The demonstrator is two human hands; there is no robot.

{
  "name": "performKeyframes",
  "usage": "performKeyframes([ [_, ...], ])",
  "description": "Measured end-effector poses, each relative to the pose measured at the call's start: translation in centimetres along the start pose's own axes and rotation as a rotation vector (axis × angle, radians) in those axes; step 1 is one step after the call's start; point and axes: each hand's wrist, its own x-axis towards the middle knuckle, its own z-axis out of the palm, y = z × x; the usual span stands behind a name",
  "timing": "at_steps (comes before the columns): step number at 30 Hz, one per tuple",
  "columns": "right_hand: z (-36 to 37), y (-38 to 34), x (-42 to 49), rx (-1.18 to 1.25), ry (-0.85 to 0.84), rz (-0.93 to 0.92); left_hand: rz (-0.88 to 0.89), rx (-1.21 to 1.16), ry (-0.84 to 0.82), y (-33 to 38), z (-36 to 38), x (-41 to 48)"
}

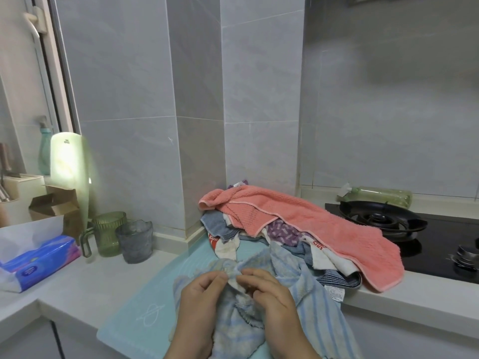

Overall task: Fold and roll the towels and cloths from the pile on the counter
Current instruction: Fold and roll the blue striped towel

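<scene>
The blue striped towel (316, 312) lies bunched on a light blue mat (134, 314) at the front edge of the bench (85, 278), directly under both hands. The left hand (202, 294) pinches a gathered fold of the towel's upper edge between thumb and curled fingers. The right hand (272, 294) pinches the same fold just beside it, fingertips nearly touching those of the left. The towel's lower part and both wrists are cut off by the bottom of the frame. A white label (334, 294) is sewn to the towel just right of the right hand; its print cannot be read.

Beyond the hands sits the pile. A pink towel (311, 224) is draped over its top and hangs towards the bench edge beyond and to the right of the right hand. Under it, only partly showing, are a purple patterned cloth (282, 231), a white cloth with red print (321, 255) and a grey-blue cloth (212, 221); their full shapes are hidden.

Further right of the right hand is a black hob burner (381, 218), with a green bottle (378, 196) lying behind it.

Left of the left hand stand a grey cup (134, 240) and a green cup (107, 234), touching. Further left is a blue tissue pack (39, 260).
</scene>
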Motion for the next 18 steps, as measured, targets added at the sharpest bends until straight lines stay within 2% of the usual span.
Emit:
performKeyframes([
  [4, -0.5, -0.5, -0.1, 0.253, 0.094, 0.172, -0.123, -0.276, -0.037, 0.4, -0.6, 0.5],
  [6, -1.1, -1.4, -0.6, 0.336, 0.028, 0.332, -0.163, -0.408, -0.066, 0.8, -1.3, 0.7],
  [8, -2.2, -3.3, -1.2, 0.312, -0.100, 0.452, -0.202, -0.476, -0.098, 1.0, -2.0, 0.9],
  [10, -3.8, -5.3, -0.9, 0.163, -0.123, 0.440, -0.224, -0.480, -0.114, 0.5, -2.8, 1.4],
  [14, -6.0, -7.2, 3.4, -0.453, 0.077, 0.137, -0.199, -0.455, -0.200, 0.2, -3.2, 1.6],
  [16, -5.6, -7.1, 5.5, -0.710, 0.045, 0.090, -0.192, -0.461, -0.235, 0.4, -3.2, 1.6],
  [18, -4.5, -6.9, 6.6, -0.935, -0.057, 0.139, -0.192, -0.463, -0.249, 0.5, -3.2, 1.5],
])
